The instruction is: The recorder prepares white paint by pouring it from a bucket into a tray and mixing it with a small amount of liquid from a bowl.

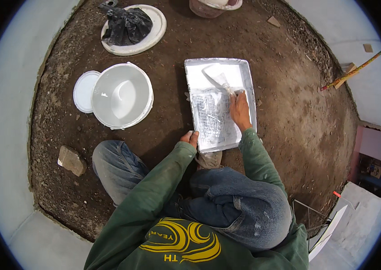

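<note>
A metal paint tray sits on the dirt in front of me, white paint pooled in its far end and a thinner, streaked coat over its ridged near part. My right hand is closed round the handle of a paintbrush, whose paint-coated head is in the white pool. At the tray's near left corner, my left hand grips the rim. Left of the tray stands a white bucket with white paint at its bottom. A round white lid lies against the bucket's left side.
Farther off, a black plastic bag rests on a large white lid. A basin stands at the far edge. A stone block lies near my left knee. Pale walls border the dirt floor; a striped pole leans at right.
</note>
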